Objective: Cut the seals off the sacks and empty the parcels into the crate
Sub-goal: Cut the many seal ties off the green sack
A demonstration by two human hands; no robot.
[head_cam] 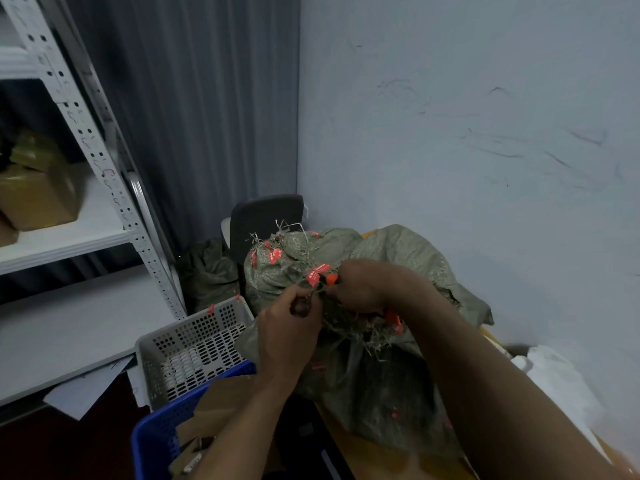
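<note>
The sack [381, 393] looks limp and bulky, so it is best held at its bunched neck, where the left hand [289, 327] pinches the gathers. The right hand [360, 289] curls round an orange-handled cutter [331, 279] there.

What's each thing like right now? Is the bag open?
Front sack, neck bunched shut, red seal on.
Left hand, pinches the sack's neck.
Right hand, grips the orange cutter.
Blue crate, holds cardboard.
White crate, upright, red scraps on rim.
</note>
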